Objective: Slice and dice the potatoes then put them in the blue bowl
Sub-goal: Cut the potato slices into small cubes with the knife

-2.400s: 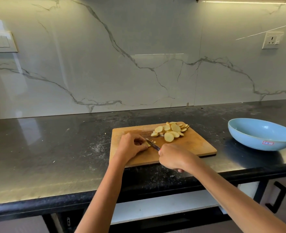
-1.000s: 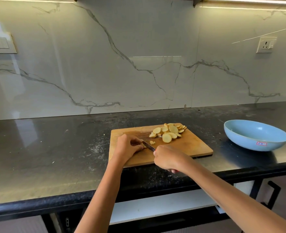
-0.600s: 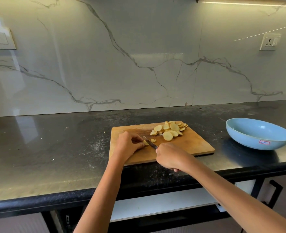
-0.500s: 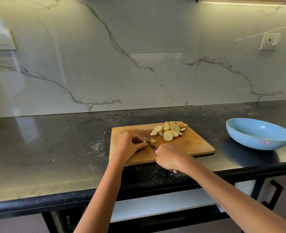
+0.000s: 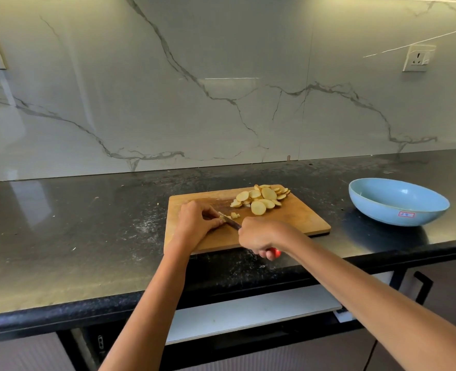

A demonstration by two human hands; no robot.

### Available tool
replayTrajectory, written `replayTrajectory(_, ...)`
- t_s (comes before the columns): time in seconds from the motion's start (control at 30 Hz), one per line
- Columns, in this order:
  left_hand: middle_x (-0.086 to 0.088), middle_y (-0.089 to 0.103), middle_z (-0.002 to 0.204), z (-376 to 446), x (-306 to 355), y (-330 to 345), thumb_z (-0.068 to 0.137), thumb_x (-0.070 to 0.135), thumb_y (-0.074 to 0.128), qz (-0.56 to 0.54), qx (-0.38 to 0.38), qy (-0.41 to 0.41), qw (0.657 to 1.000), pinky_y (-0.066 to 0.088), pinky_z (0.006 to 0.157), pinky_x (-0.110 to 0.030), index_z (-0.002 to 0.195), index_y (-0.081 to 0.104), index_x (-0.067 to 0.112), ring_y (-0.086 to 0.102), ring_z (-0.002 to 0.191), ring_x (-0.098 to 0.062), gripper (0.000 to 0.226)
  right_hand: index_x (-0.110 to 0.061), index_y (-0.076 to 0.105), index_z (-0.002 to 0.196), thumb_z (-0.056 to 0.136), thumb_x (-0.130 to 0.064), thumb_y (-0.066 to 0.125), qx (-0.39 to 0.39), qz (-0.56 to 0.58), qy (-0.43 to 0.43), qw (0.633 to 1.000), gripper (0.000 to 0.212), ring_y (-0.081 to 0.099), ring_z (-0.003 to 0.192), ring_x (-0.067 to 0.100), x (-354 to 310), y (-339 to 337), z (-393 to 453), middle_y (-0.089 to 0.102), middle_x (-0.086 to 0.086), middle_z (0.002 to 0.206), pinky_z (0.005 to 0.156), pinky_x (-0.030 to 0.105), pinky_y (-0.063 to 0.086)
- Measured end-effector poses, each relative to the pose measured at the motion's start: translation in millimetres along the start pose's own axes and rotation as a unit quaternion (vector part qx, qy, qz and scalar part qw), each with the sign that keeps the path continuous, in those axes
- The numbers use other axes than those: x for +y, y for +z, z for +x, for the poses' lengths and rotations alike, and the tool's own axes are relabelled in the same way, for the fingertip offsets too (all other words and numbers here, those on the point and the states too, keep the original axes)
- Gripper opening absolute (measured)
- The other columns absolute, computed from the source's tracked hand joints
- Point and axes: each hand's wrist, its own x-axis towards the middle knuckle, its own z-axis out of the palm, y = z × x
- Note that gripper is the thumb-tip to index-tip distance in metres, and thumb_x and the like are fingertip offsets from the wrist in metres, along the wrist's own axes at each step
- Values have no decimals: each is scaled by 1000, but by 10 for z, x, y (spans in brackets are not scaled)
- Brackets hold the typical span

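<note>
Nearest: two bare forearms reach up from the lower edge, the left from lower centre, the right from lower right, converging on the near half of a wooden cutting board (image 5: 296,223). Right hand (image 5: 260,235) sits at the board's near edge, knuckles up, fingers curled fully round a knife (image 5: 232,224); a bit of red handle shows under the little finger, and the dark blade runs up and left from the fist, tip down on the board. Left hand (image 5: 198,222) lies just left of the blade, wrist low, fingers bent under with the tips drawn together onto a small potato piece (image 5: 222,216) right against the blade; most of that piece is hidden by the fingers, so whether they pinch it or only press it down is not clear. Just beyond the blade: a small cluster of diced bits (image 5: 234,215), count not readable. Further back, at the board's far right corner: one overlapping heap of round potato slices (image 5: 261,198), well over a dozen, exact count not possible. One board, one knife. To the right, well apart from the board: one blue bowl (image 5: 398,200) on the black countertop (image 5: 74,223), small sticker on its near wall, no potato seen inside. Behind: white marble backsplash (image 5: 168,89), one wall socket (image 5: 418,58) upper right.
</note>
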Motion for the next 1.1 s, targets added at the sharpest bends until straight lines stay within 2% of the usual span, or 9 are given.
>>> replayTrajectory(0.13, 2, 70, 81, -4, 20, -12, 75, 18, 76, 5, -2, -5, 1000, 44, 64, -11, 82, 74, 13, 60, 73, -6, 9, 5, 50, 121, 94, -6, 34, 46, -61, -17, 997, 33, 42, 43, 12, 111, 122, -117, 51, 10, 69, 35, 18, 33)
replayTrajectory(0.23, 2, 71, 82, -10, 21, -30, 75, 18, 77, -2, -8, -7, 1000, 49, 68, -16, 83, 74, 12, 62, 75, -7, 11, 4, 56, 111, 93, -7, 37, 87, -91, -19, 992, 29, 49, 50, 16, 142, 140, -98, 54, 11, 78, 41, 21, 38)
replayTrajectory(0.3, 1, 72, 83, -13, -6, -43, 74, 19, 78, -11, -6, -11, 1000, 52, 74, -22, 84, 75, 12, 64, 77, -9, 13, 3, 56, 114, 94, -9, 38, 104, -78, -16, 991, 30, 52, 55, 17, 151, 127, -69, 54, 11, 84, 46, 22, 42)
replayTrajectory(0.4, 0, 72, 83, -10, -45, -51, 73, 19, 78, -21, -1, -16, 1000, 51, 72, -19, 85, 75, 12, 64, 77, -10, 14, 2, 51, 124, 96, -9, 35, 111, -49, -18, 992, 35, 53, 56, 16, 146, 82, -58, 58, 16, 104, 45, 21, 43)
replayTrajectory(0.53, -2, 72, 85, 1, -50, -58, 73, 16, 78, -16, -1, -21, 1000, 49, 68, -15, 86, 75, 11, 64, 77, -11, 14, 4, 51, 125, 97, -9, 33, 108, -45, -41, 992, 35, 48, 48, 14, 64, 77, -81, 58, 14, 99, 39, 18, 37)
replayTrajectory(0.73, -2, 72, 90, -11, -16, -59, 76, 12, 75, -5, -2, -18, 1000, 43, 62, -6, 89, 74, 10, 63, 78, -10, 13, 2, 46, 132, 93, -6, 35, 97, -60, -43, 993, 41, 53, 54, 16, -10, 119, 29, 58, 15, 118, 43, 21, 40)
replayTrajectory(0.8, -2, 72, 89, -14, -12, -58, 77, 12, 74, 1, -4, -15, 1000, 43, 60, -5, 89, 74, 10, 62, 77, -9, 12, 4, 49, 129, 92, -6, 36, 92, -78, -42, 992, 40, 52, 52, 17, -14, 123, 36, 60, 15, 110, 43, 22, 40)
replayTrajectory(0.93, -2, 71, 85, -20, 11, -65, 77, 11, 73, 11, -2, -1, 1000, 40, 59, -1, 85, 74, 9, 57, 72, -5, 9, 7, 52, 117, 93, -5, 38, 70, -111, -31, 991, 30, 45, 48, 14, -107, 103, 20, 50, 9, 67, 43, 20, 36)
replayTrajectory(1.1, -4, 72, 83, -34, 12, -42, 77, 10, 73, 13, 9, 0, 1000, 40, 58, -1, 83, 74, 10, 56, 69, -2, 6, 6, 51, 116, 94, -4, 39, 60, -111, -33, 992, 28, 46, 49, 14, -147, 131, -1, 50, 10, 67, 43, 20, 39)
